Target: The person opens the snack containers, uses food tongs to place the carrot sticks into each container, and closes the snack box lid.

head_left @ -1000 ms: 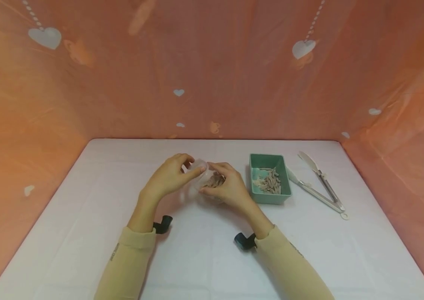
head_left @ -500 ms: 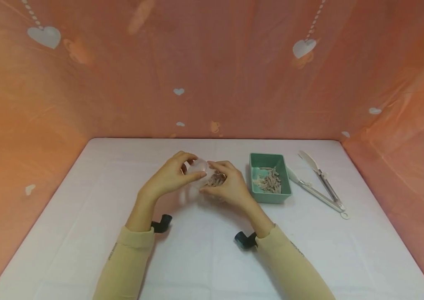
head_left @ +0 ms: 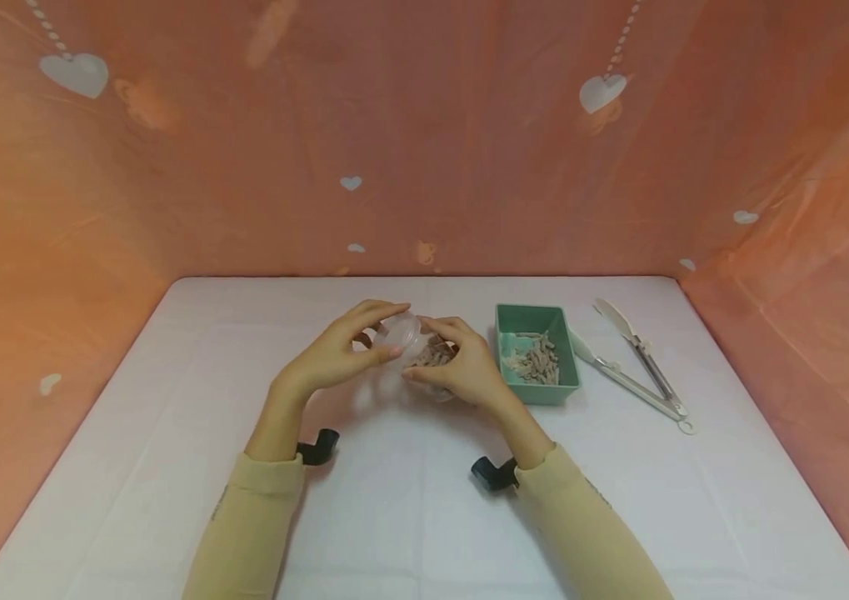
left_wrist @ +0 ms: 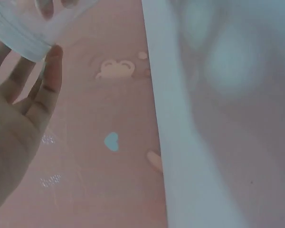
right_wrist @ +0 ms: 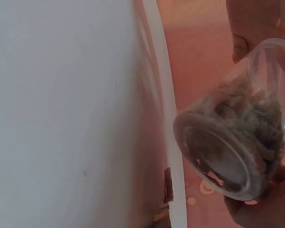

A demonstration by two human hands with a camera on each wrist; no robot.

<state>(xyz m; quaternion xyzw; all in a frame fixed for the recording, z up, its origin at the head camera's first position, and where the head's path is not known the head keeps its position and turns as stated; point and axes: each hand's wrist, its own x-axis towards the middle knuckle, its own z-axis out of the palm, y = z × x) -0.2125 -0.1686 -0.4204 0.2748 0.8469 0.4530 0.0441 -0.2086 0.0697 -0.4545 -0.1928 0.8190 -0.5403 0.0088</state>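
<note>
In the head view my left hand (head_left: 337,350) holds a clear round lid (head_left: 400,332) by its rim, between thumb and fingers. My right hand (head_left: 475,367) grips a clear plastic jar (right_wrist: 228,142), tilted, with its mouth toward the lid. Grey-brown dried pieces (head_left: 433,353) lie inside the jar. From the left wrist, the fingers show on the rim of the translucent lid (left_wrist: 19,35). Whether the lid touches the jar's mouth I cannot tell. Just right of the right hand stands a green rectangular tub (head_left: 539,396), holding more of those pieces.
Beyond the tub, spread tongs (head_left: 637,375) lie on the white-covered table (head_left: 372,517). An orange-pink curtain (head_left: 424,142) with hearts borders the table's back and sides. Black wrist mounts (head_left: 319,447) stick out from the sleeves.
My left hand has turned the lid and raised its upper fingers along the rim, so more of the lid shows. The right hand has shifted only slightly with the jar.
</note>
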